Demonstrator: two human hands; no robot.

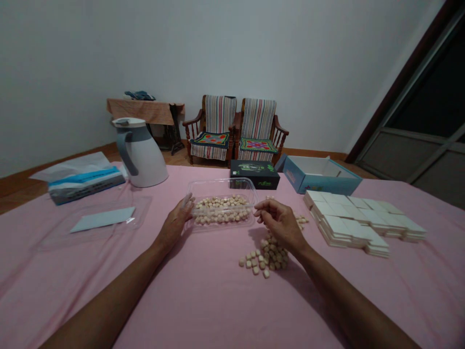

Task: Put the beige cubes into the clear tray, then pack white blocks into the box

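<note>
A clear plastic tray (221, 186) holding several small beige pieces stands at the middle of the pink table. My left hand (177, 222) rests against the tray's left end, fingers laid along its wall. My right hand (279, 222) hovers at the tray's right end with fingertips pinched together; what they hold is too small to make out. Under and just in front of that hand lies a loose pile of the same beige pieces (267, 258) on the cloth.
Stacks of white flat tiles (358, 220) fill the right side. A black box (255, 174) and an open blue box (319, 174) sit behind the tray. A white jug (140, 152), a blue-and-white packet (85, 183) and a clear lid with paper (101, 219) are at left.
</note>
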